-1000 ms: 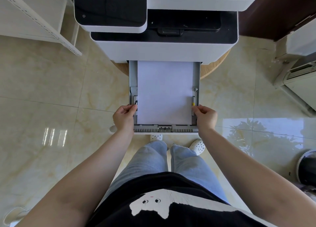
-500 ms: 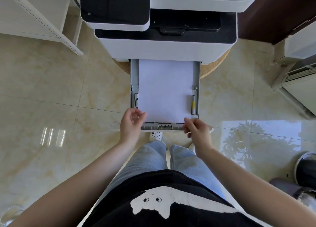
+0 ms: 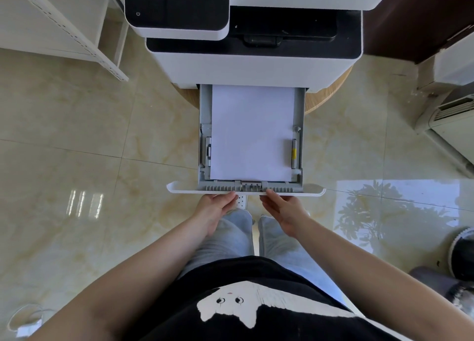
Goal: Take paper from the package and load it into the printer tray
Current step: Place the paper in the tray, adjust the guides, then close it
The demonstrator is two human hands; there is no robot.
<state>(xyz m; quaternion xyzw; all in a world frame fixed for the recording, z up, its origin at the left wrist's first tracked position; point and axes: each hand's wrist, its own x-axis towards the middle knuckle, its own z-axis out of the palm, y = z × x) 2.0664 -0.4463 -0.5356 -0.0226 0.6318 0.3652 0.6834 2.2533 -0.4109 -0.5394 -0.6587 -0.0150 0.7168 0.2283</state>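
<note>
Below the printer [image 3: 254,58], the tray [image 3: 299,109] stands pulled out toward the person, and the paper [image 3: 252,132] lies flat inside it, between the side guides. The left hand [image 3: 216,207] and the right hand [image 3: 283,209] are at the near white front edge of the tray, side by side. Their fingers are loosely open and hold nothing; the fingertips touch this edge from below. I judge that the loaded tray is rather heavy and slides stiffly. It is best pushed at the front edge with both hands evenly, because loose sheets shift easily.
</note>
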